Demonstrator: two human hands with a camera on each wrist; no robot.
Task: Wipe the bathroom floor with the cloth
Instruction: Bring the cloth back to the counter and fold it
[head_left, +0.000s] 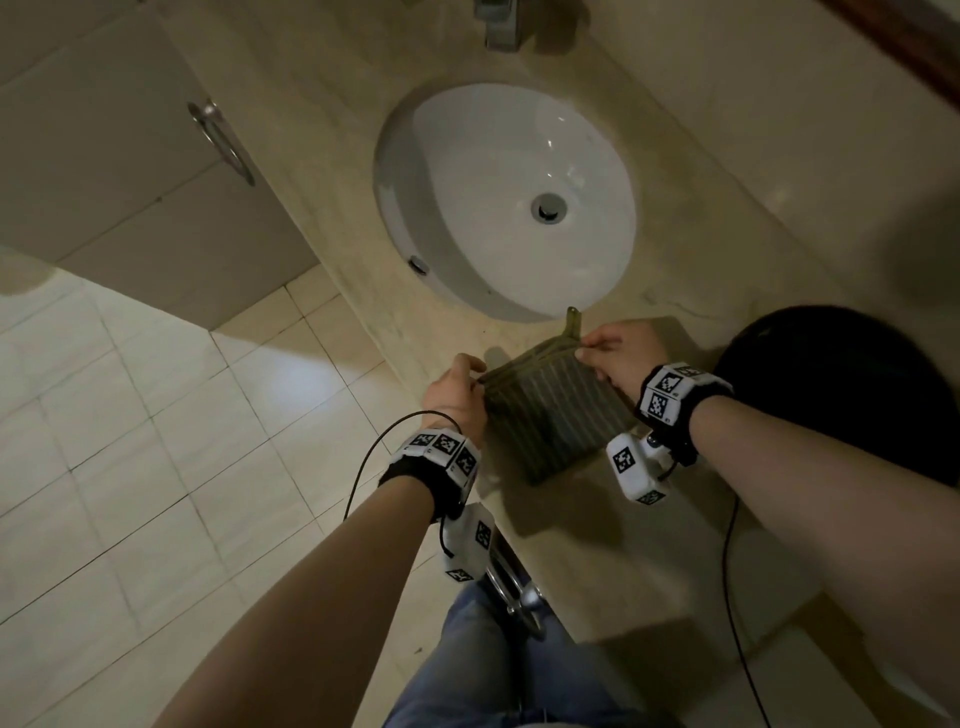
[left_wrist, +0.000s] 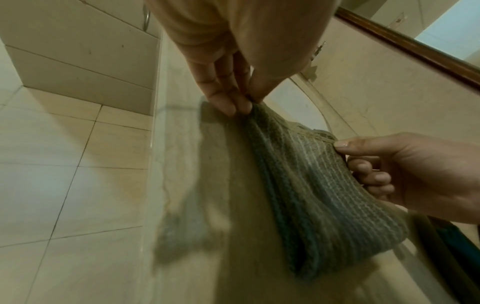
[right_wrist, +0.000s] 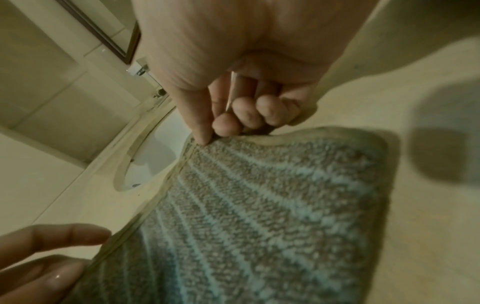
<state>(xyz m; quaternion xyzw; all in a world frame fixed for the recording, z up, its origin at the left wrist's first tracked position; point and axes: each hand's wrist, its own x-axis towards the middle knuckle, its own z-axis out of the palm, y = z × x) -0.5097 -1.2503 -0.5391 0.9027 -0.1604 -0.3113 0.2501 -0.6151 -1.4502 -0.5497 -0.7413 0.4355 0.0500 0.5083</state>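
A folded grey-green striped cloth (head_left: 550, 415) hangs a little above the beige counter (head_left: 675, 545), in front of the sink. My left hand (head_left: 460, 387) pinches its left top corner; the left wrist view shows the fingertips (left_wrist: 233, 107) closed on the cloth (left_wrist: 319, 195). My right hand (head_left: 615, 356) pinches the right top corner by the hanging loop. In the right wrist view the thumb and curled fingers (right_wrist: 221, 125) grip the edge of the cloth (right_wrist: 259, 216). The tiled bathroom floor (head_left: 130, 441) lies lower left.
A white oval sink (head_left: 467, 156) is set in the counter, with a metal tap (head_left: 501, 26) behind it. A round black object (head_left: 857, 395) sits on the counter at the right. Cabinet doors with a metal handle (head_left: 221, 140) stand on the left. My jeans (head_left: 493, 665) show below.
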